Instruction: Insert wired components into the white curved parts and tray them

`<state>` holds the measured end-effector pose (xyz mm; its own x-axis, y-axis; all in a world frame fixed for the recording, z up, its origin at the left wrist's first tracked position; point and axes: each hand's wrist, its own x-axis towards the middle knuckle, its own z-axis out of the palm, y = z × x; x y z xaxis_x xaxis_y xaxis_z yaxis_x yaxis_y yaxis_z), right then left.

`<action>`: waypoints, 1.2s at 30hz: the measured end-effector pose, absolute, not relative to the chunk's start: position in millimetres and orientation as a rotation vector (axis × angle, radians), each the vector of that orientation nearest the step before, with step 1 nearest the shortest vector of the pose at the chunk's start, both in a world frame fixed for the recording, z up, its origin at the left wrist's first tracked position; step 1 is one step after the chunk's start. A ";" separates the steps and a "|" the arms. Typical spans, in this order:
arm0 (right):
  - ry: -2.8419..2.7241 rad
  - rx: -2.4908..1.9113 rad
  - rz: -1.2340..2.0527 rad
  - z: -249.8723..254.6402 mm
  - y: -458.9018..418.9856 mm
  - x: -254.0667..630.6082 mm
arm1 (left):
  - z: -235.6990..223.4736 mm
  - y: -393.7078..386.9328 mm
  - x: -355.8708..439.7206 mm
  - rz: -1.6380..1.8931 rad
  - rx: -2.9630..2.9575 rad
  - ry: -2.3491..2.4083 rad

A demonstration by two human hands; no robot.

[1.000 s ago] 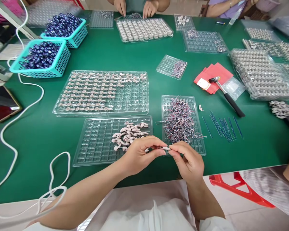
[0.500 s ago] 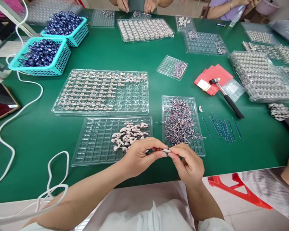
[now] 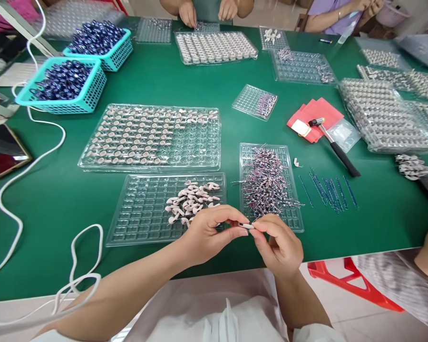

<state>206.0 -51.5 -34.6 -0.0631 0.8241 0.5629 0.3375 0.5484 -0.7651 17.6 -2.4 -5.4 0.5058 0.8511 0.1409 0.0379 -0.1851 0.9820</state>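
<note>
Pinched between the fingertips of both hands is a small white earbud shell (image 3: 247,226) with a dark spot on it. My left hand (image 3: 212,233) grips its left end and my right hand (image 3: 278,242) its right end. Left of them, a clear tray (image 3: 139,209) carries a heap of white earbud shells (image 3: 189,199), partly covered by my left hand. Just beyond my right hand lies a second clear tray (image 3: 295,209) with a pile of tiny wired components (image 3: 266,178). A larger tray (image 3: 196,147) farther back holds rows of earbud parts.
To the right lie a black-handled hammer (image 3: 338,149), red sheets (image 3: 312,114), thin blue strips (image 3: 330,194) and stacked filled trays (image 3: 385,114). Turquoise baskets (image 3: 92,90) of shiny blue pieces, a white cable (image 3: 57,126) and a phone (image 3: 5,151) stand left. Co-workers' hands (image 3: 228,8) appear across the table.
Both hands keep their pinch on the earbud shell, which has turned slightly and shows more of its dark spot. Across the table, a co-worker's hands have shifted over a tray.
</note>
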 end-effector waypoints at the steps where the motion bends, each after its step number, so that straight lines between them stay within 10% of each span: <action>1: -1.647 -0.993 0.527 -34.7 -51.7 205.9 | -5.4 -2.5 17.5 0.883 1.598 0.781; 36: -1.704 -1.050 0.513 -35.6 -52.2 208.1 | -4.0 -8.1 18.6 0.835 1.464 0.811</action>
<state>208.1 -52.2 -35.6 -0.0948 0.8366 0.5395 0.4000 0.5283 -0.7489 18.6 -8.1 -4.0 0.4985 0.8660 0.0384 0.0131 -0.0518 0.9986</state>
